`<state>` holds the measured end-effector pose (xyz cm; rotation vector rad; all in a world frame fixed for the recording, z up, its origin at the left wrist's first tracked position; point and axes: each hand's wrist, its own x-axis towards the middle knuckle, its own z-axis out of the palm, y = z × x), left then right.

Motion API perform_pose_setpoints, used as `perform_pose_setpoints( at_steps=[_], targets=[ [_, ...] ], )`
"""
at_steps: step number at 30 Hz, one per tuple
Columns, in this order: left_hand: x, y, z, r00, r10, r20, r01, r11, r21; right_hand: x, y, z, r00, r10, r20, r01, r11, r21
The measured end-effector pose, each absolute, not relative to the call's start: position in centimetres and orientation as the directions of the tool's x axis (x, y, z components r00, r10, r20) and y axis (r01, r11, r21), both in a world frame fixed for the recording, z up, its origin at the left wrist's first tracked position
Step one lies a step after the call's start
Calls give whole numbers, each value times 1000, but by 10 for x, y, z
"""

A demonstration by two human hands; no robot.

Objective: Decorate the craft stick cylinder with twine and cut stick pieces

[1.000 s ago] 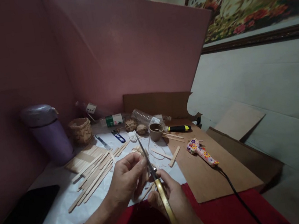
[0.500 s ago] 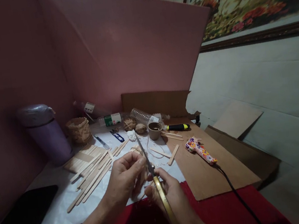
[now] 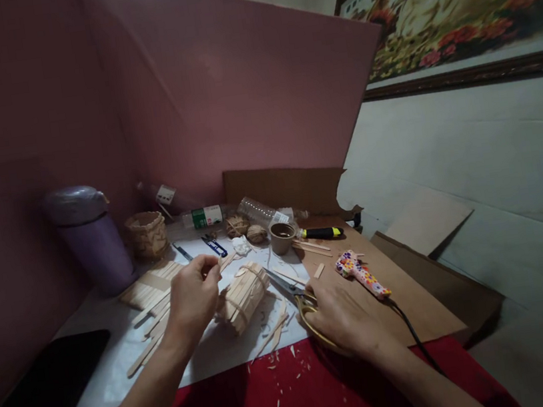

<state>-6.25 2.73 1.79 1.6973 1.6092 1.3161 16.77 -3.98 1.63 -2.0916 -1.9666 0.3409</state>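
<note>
A pale, round bundle of flat wooden sticks [image 3: 244,295] lies tilted at the lower centre of the frame, already bound with brown twine. Pale wooden scraps [image 3: 279,327] lie just beside it; at left, long flat wooden sticks [image 3: 144,356] are loose, seemingly unused — how many are still needed, one cannot judge. The right hand [image 3: 341,321] grips gold-handled metal scissors [image 3: 297,292]. The left hand [image 3: 192,302] has bent fingertips — whether they pinch something is not clear. It partly hides the loose sticks; the bundle's inside is not visible.

Bare forearms [image 3: 148,386] reach forward, the left hand [image 3: 193,294] pinching its fingers [image 3: 210,264], the right hand [image 3: 338,312] lower with fingers curled.
</note>
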Motion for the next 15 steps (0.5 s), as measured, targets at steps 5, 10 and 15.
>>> perform_pose_setpoints(
  at_steps=[5, 10, 15],
  targets=[
    [-77, 47, 8, -77, 983, 164, 774, -44, 631, 157, -40, 29, -66, 996, -59, 995, 61, -82],
    [-79, 52, -1, 6, 996, 91, 836, -54, 546, 155, -13, 54, -244, 958, -151, 966, 254, 52],
    [-76, 48, 1, 39, 997, 70, 845, -70, 531, 132, 59, 70, -356, 933, -51, 933, 351, -85]
  ],
)
